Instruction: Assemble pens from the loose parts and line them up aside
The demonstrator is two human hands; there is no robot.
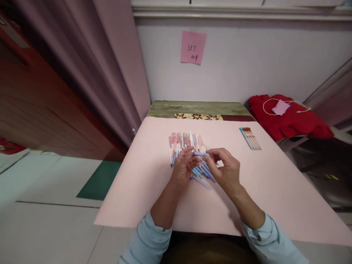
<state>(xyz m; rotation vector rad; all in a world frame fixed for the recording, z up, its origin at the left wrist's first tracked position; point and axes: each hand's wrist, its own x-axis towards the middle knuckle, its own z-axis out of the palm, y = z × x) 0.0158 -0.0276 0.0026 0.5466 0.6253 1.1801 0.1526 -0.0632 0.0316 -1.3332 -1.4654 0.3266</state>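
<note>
My left hand (183,167) and my right hand (225,169) meet over the middle of a pink sheet (143,183) that covers the table. Between their pinched fingertips they hold a blue pen piece (200,154) level. Under and behind the hands lies a pile of pens and pen parts (183,142), some with patterned pink-and-white barrels, some blue. Several blue pieces (202,175) lie just below my fingers.
A small row of assembled pens (250,138) lies at the sheet's far right. The green table edge (196,108) shows behind the sheet. A red cloth with a white cable (286,117) sits to the right. A pink note (193,47) hangs on the wall. Curtains hang at the left.
</note>
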